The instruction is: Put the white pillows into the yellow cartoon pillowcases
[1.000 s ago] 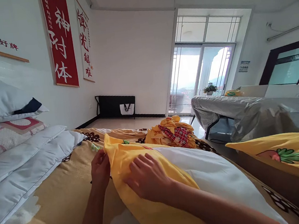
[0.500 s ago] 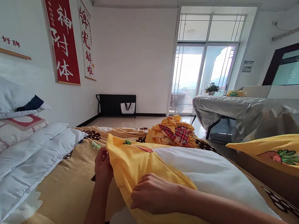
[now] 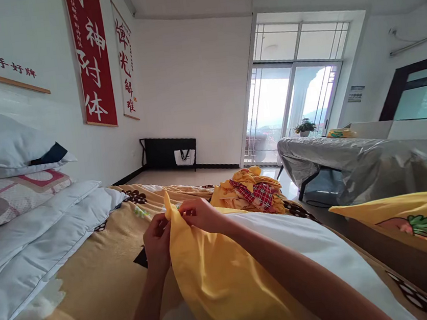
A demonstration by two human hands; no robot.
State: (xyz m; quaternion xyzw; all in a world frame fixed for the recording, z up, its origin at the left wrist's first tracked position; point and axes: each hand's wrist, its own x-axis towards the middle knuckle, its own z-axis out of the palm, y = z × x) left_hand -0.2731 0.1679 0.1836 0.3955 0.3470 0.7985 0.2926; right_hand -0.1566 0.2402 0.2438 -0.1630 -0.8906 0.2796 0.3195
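A yellow pillowcase (image 3: 219, 277) lies partly over a white pillow (image 3: 303, 242) on the bed in front of me. My left hand (image 3: 158, 241) is closed on the edge of the pillowcase near its far left corner, which sticks up between my hands. Close beside it, my right hand (image 3: 200, 215) pinches the cloth at the same corner, its forearm crossing above the pillow. The white pillow shows to the right of that forearm. Part of the pillowcase's far side is hidden behind my right hand.
White pillows and folded bedding (image 3: 50, 250) are stacked at left. Crumpled yellow and red-checked cloth (image 3: 257, 191) lies beyond the pillow. A yellow pillow with a carrot print (image 3: 416, 219) is at right. Behind it stands a table with a plastic cover (image 3: 375, 162).
My right hand has moved from the middle of the pillowcase up and left to the corner beside my left hand. The corner is now gathered upward, and the printed part is folded from view.
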